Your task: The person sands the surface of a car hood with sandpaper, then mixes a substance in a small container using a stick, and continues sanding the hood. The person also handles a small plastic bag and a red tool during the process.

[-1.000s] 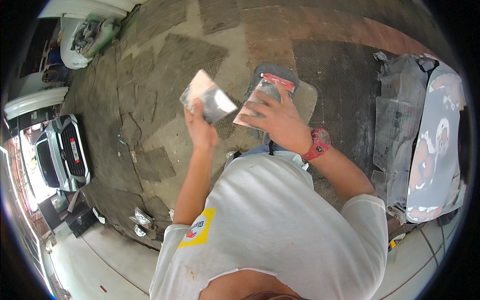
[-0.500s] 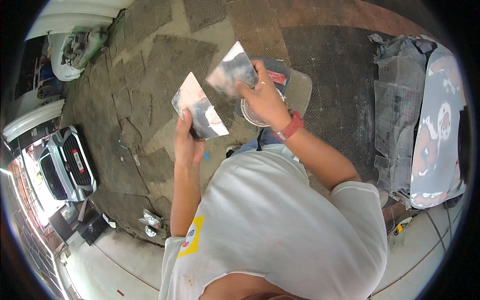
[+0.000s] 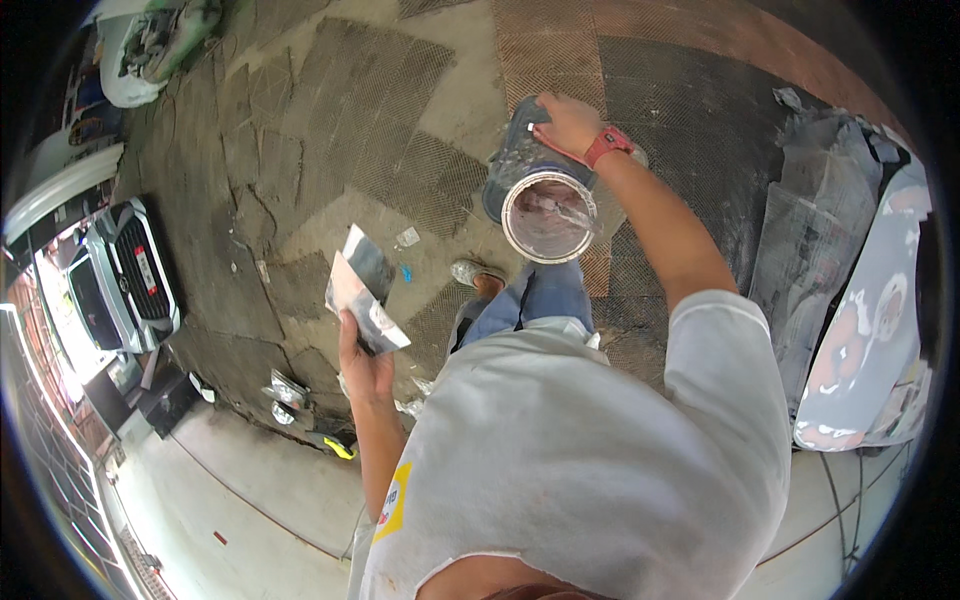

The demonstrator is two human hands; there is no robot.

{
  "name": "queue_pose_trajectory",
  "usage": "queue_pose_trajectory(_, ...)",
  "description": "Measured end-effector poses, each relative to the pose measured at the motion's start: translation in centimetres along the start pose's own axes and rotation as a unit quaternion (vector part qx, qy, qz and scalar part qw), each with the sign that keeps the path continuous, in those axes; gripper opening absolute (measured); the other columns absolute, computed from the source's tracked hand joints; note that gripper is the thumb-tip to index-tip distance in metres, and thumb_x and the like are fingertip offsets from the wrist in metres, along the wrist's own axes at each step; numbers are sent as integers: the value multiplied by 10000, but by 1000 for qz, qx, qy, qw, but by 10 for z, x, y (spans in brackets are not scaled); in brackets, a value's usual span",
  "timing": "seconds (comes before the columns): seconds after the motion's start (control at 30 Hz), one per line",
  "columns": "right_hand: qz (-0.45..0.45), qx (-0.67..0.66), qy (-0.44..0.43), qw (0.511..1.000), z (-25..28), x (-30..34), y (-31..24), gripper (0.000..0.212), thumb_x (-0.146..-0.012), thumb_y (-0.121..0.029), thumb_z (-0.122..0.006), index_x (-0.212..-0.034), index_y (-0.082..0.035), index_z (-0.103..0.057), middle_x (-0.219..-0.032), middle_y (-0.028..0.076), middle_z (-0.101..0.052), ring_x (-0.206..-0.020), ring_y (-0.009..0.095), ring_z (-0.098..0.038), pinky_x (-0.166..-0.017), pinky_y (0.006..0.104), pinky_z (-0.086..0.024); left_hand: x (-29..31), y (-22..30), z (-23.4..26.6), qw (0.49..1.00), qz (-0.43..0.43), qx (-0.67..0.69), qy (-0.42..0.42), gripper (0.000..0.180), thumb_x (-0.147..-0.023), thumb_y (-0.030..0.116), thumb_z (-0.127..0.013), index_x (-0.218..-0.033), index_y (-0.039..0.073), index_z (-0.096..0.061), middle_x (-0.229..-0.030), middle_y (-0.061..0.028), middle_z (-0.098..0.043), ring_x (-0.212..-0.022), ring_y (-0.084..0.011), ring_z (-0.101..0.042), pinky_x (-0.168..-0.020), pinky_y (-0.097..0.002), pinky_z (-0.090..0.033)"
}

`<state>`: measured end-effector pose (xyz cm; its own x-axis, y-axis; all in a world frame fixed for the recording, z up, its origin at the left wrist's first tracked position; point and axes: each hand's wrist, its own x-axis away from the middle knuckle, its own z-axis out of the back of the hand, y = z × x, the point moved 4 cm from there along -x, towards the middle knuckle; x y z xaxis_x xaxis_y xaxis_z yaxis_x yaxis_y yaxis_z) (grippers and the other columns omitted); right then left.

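My left hand (image 3: 368, 362) is closed on two thin putty spreader plates (image 3: 362, 290), one overlapping the other. Smears of pinkish and grey paste mark their shiny faces. At the dark grey stool-like top (image 3: 510, 150), my right hand (image 3: 572, 127) closes round a red tube (image 3: 556, 146) with a small white end. Part of the tube is hidden under the fingers. Just nearer to me stands an uncovered round tub (image 3: 506, 222), its inside coated with pinkish-brown paste. A red watch (image 3: 608, 143) is on my right wrist.
Patterned mats (image 3: 350, 100) cover much of the floor. To the right, a car panel (image 3: 865, 310) with sanded patches lies beside plastic-and-paper masking (image 3: 815, 220). A parked car (image 3: 130, 275) stands at far left. Small scraps (image 3: 407, 238) lie near my shoe (image 3: 475, 272).
Both spreader plates are now together in my left hand; earlier each hand held one. My right hand has moved away to the red tube. The tub is now in fuller view.
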<state>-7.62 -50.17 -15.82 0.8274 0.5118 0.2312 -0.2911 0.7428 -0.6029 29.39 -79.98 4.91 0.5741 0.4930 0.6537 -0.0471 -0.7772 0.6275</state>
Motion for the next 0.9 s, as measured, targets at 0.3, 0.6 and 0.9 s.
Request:
queue_pose_trajectory(0.3,84,213,-161,960,-88,-21,22,515,-974,-105,-600,-1470,-230,-533,-1545,185,-474,-1263,412,-636,-1019,501,-535,40,-11,49,988,10,-62,141,471,-1048,312,-658,-1418,33,-569,-1321,-79,-688,-1199,-220,-670,-1055,-402,-544)
queue_pose_trajectory(0.6,16,209,-110,972,19,-55,-30,221,-918,-106,-687,-1137,-78,-686,-1042,174,-753,-1003,364,-735,-877,488,-577,27,-2,64,990,24,-57,128,515,-1045,330,-658,-1438,21,-536,-1369,-105,-652,-1243,-236,-642,-1084,-416,-516)
queue_pose_trajectory(0.9,14,-567,180,804,89,22,-168,420,-929,4,-744,-1282,60,-524,-1141,210,-714,-855,228,-765,-694,300,-648,-11,21,89,998,41,-44,-22,544,-1040,346,-667,-1458,26,-531,-1391,-99,-641,-1263,-240,-633,-1110,-426,-494)
